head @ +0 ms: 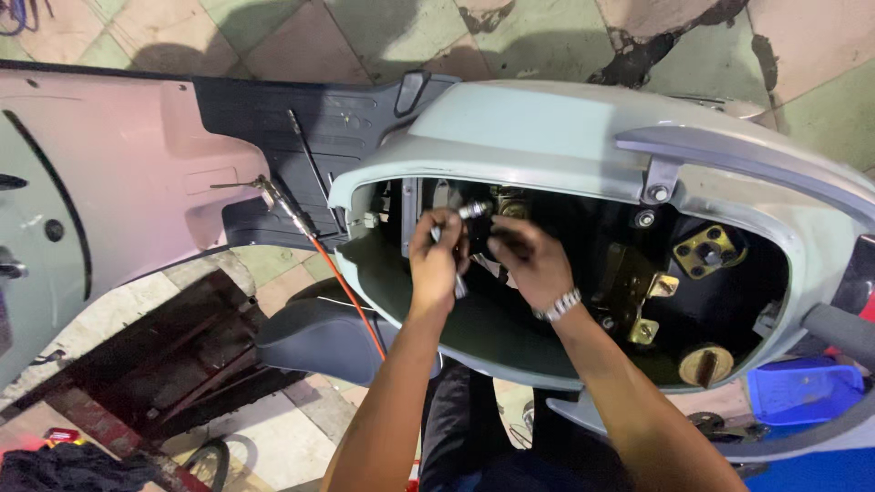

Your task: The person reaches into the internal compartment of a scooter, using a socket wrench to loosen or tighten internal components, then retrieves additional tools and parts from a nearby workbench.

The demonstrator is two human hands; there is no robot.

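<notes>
while your left hand [436, 255] fingers pinch a small metal part [474, 210], your right hand [533, 262] grips dark wiring [480, 239] inside the scooter body [538, 137]; an orange cable [351, 296] crosses just beside.

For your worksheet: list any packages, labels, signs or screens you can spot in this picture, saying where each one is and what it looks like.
Small red packet-like item: bottom left on the ground, flat, red; too small to tell more.
Blue plastic box: lower right, under the scooter body, rectangular.
No signs or screens show.
</notes>
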